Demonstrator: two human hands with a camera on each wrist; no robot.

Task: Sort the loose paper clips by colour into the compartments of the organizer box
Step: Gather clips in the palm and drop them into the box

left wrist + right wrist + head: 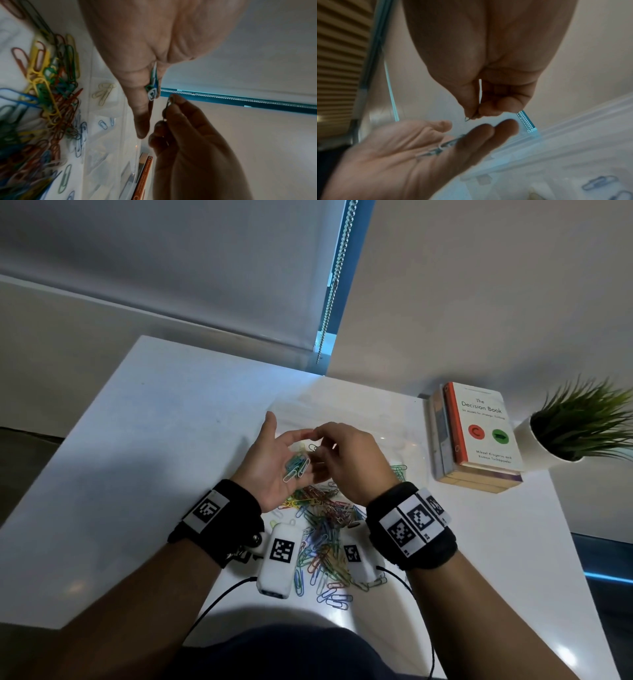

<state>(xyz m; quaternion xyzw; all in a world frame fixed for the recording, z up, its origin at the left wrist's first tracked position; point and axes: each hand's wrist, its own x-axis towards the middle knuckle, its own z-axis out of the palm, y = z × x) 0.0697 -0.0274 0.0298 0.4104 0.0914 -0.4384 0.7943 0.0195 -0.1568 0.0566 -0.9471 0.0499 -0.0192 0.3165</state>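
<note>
A mixed-colour pile of loose paper clips lies on the white table, below my wrists. Above it my left hand is palm up, fingers relaxed, with several white, green and blue clips lying in the palm. My right hand pinches one thin dark clip between thumb and fingertip, just above the left fingers. The clear organizer box sits beyond both hands. Its compartments hold pale yellow clips and blue clips.
A stack of books and a potted plant stand at the right of the table. Some green clips lie right of my right hand. A blind chain hangs behind the table. Cables run from both wrists towards my body.
</note>
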